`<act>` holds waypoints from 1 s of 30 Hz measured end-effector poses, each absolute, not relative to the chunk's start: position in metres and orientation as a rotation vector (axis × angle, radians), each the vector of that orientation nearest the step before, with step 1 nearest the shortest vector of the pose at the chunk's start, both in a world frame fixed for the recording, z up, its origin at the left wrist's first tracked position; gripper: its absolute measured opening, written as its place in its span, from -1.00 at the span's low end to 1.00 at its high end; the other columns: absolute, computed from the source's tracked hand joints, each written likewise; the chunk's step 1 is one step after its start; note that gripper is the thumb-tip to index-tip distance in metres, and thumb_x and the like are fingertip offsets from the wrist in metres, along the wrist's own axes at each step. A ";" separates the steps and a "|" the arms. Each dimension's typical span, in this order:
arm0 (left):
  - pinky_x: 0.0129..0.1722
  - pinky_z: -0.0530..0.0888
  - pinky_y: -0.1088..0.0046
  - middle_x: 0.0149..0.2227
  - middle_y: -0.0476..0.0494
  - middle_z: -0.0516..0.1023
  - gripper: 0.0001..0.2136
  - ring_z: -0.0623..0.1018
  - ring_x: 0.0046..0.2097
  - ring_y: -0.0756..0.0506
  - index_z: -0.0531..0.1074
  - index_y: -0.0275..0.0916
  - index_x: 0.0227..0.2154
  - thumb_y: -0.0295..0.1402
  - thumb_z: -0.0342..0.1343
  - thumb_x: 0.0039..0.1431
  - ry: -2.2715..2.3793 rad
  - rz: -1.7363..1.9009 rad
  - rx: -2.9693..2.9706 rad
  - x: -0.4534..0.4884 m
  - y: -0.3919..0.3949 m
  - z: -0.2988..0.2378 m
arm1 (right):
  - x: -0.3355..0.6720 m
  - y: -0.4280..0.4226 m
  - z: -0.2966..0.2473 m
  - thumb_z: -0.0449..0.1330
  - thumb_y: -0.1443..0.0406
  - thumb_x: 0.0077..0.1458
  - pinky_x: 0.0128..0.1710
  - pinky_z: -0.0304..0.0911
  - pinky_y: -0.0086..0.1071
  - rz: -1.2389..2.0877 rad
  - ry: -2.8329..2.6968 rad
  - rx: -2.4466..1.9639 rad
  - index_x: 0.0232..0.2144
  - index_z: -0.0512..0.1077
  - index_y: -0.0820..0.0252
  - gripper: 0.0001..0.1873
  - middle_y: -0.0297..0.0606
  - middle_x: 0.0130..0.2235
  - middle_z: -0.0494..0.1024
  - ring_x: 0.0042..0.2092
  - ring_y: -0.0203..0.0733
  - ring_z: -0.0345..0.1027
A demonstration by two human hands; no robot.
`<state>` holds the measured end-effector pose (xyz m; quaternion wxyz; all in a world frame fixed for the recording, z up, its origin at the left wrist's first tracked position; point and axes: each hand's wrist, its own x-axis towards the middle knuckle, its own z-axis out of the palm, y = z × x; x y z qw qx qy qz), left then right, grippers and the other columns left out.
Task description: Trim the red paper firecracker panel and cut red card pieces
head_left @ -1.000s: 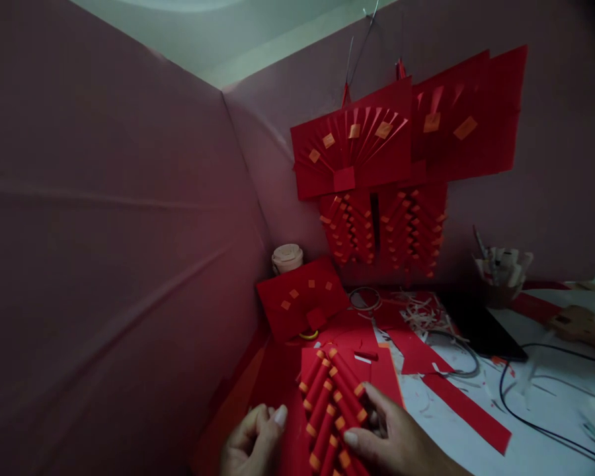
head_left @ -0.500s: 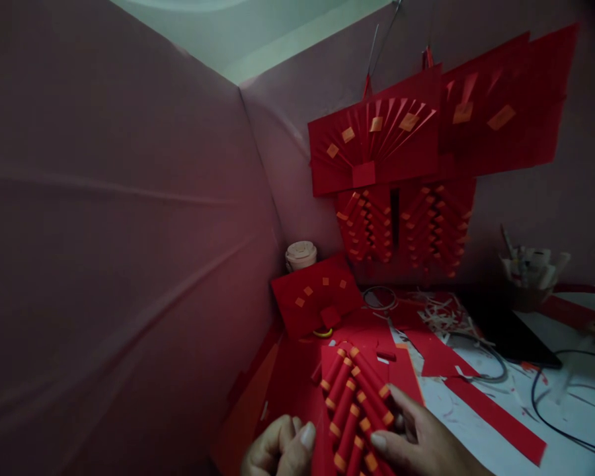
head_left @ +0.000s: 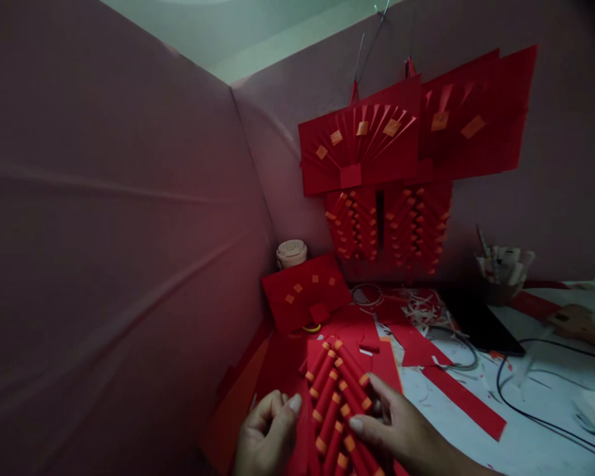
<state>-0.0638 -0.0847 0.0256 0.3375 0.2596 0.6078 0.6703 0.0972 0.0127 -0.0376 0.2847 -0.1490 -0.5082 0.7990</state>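
Observation:
A string of red paper firecrackers (head_left: 338, 396) with orange bands lies in a herringbone pattern over red card sheets. My right hand (head_left: 395, 423) holds its right edge, thumb on top and fingers on the outer side. Just left of the string is my left hand (head_left: 270, 430), its thumb pressed against curled fingers. Whatever may be in that pinch is hidden. A small loose red roll (head_left: 369, 347) rests by the string's top end.
Red fan decorations (head_left: 359, 149) and finished firecracker panels (head_left: 416, 228) hang on the wall. A red card with orange squares (head_left: 305, 291) leans before a white lidded cup (head_left: 291, 252). Paper shreds (head_left: 421, 309), a red strip (head_left: 466, 402), cables, a dark flat panel (head_left: 478, 320) and a pen holder (head_left: 500, 274) occupy the right.
The view has turned slightly right, so everything sits further left. My left hand has lifted a little, with its fingers still curled. My right hand keeps its hold on the firecrackers.

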 end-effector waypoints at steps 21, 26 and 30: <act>-0.45 0.38 0.50 -0.54 0.11 0.45 -0.67 0.43 -0.49 -0.01 0.35 -0.19 -0.51 -0.14 0.39 -0.13 1.677 1.747 0.688 -0.071 -0.072 0.028 | 0.101 0.012 -0.022 0.40 0.06 0.00 -0.15 0.41 -0.19 2.020 -1.461 -0.458 -0.14 0.33 0.18 -0.50 -0.27 -0.26 0.60 -0.18 -0.03 0.55; -0.15 0.48 0.37 -0.25 -0.16 0.65 -0.62 0.60 -0.16 -0.16 0.51 -0.29 -0.22 -0.21 0.38 -0.09 1.614 1.722 0.542 -0.067 -0.068 0.034 | 0.101 0.013 -0.023 0.40 0.09 0.00 -0.13 0.40 -0.17 2.009 -1.456 -0.447 -0.15 0.33 0.20 -0.52 -0.26 -0.26 0.59 -0.19 -0.03 0.54; -0.12 0.48 0.42 -0.16 -0.20 0.67 -0.70 0.61 -0.08 -0.15 0.55 -0.26 -0.22 -0.27 0.36 -0.03 1.576 1.639 0.458 -0.062 -0.069 0.039 | 0.101 0.011 -0.020 0.41 0.09 -0.01 -0.10 0.39 -0.15 2.010 -1.432 -0.444 -0.13 0.34 0.20 -0.50 -0.28 -0.28 0.58 -0.18 -0.02 0.53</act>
